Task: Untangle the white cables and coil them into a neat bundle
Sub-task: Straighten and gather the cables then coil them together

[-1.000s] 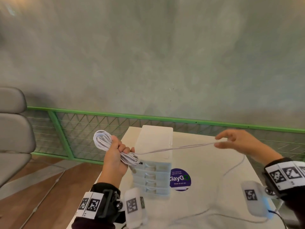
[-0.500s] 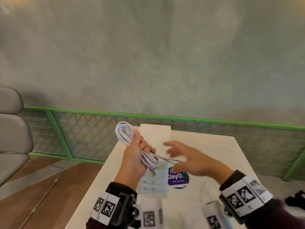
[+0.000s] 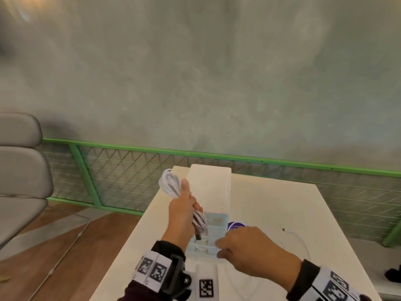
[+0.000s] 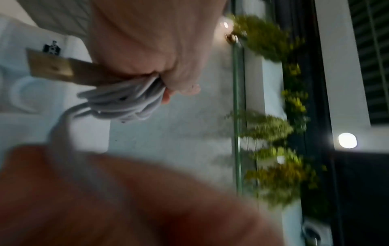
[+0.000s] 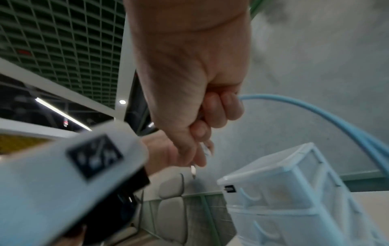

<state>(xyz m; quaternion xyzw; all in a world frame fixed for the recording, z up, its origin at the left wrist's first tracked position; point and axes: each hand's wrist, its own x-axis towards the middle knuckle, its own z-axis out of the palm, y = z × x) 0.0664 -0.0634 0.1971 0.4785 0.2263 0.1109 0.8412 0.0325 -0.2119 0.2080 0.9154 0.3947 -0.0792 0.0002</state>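
Right hand (image 5: pixel 189 93) fingers curl around the loose cable (image 5: pixel 315 116) beside the drawer unit (image 3: pixel 209 196); left hand (image 3: pixel 183 210) grips the coiled white cables (image 3: pixel 170 184) above the table (image 3: pixel 271 213) — mid-coiling, the next loop likely needs slack fed across.

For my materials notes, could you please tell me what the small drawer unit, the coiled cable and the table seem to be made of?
Drawer unit: likely translucent white plastic, since its moulded frame lets light through.
Coiled cable: probably a flexible plastic or rubber jacket, matte white, bending in tight loops in the left hand.
Table: smooth cream top, perhaps laminate; the core is hidden.
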